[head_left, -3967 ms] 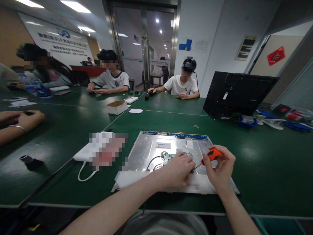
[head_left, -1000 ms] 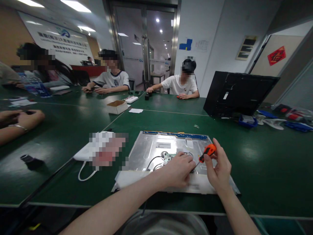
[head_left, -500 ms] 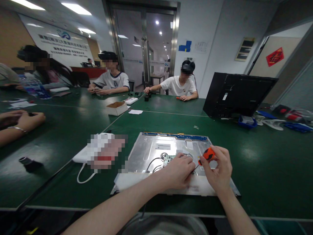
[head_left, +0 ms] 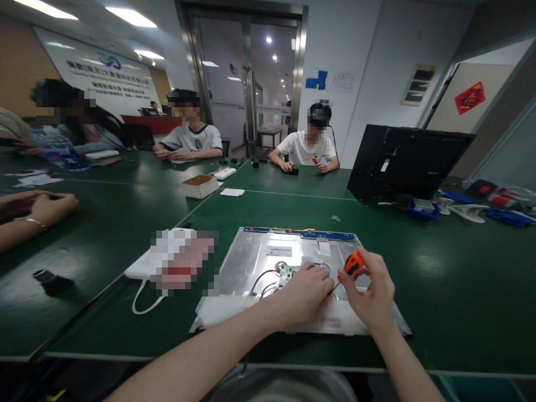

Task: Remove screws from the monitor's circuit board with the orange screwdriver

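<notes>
Green table (head_left: 452, 268) supports panel (head_left: 247, 259) flat; right hand (head_left: 371, 290) pinches screwdriver (head_left: 354, 264) aslant — left hand (head_left: 309, 291) partly covers board (head_left: 288, 272), seemingly to steady it; left grip cannot be determined.

The green desk (head_left: 464, 290) bore a metal-backed display panel (head_left: 247, 259), a white corded device (head_left: 140, 268), an open box (head_left: 201, 191) and a black monitor (head_left: 412, 162).

Dim overall, lit by ceiling lights (head_left: 131, 17), with glare on the metal panel (head_left: 256, 258) and stretched edges.
</notes>
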{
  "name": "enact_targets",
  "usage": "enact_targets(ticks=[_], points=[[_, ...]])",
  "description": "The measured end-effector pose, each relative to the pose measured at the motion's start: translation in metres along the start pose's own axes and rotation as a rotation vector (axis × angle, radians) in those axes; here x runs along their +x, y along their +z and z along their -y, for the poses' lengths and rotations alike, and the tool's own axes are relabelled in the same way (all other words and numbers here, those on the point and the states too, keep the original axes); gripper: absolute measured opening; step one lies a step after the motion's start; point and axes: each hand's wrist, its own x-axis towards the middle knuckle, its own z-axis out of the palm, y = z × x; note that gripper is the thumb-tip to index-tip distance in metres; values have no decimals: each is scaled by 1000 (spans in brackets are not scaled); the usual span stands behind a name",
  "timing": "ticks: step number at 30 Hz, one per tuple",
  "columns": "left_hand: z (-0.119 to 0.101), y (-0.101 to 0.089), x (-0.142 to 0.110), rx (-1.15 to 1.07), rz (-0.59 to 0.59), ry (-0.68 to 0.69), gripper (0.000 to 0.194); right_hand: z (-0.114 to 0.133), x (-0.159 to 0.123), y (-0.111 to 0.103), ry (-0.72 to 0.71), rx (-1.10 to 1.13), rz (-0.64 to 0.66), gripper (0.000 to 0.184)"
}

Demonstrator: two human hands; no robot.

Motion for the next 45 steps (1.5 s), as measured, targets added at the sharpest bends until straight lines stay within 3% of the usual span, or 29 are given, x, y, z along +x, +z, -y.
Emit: enact_targets(ticks=[11,18,28,34,38,45], points=[[-1,-2,0,10,3,-5,5,-1,-4,0,23,79,42,49],[-1,-2,-1,12,9,7,7,-5,-13,8,108,247,-20,53],[-2,0,1,37,-1,-5,6,0,-3,0,62,10,54,45],[-3,-1,0,47,-3,2,6,-5,-12,3,87,62,35,47],[-3,-2,0,38,8,11,13,-7,-14,7,99,73,-44,52],[-2,-1,1,51,6,3,8,-9,-15,9,75,124,-62,58]])
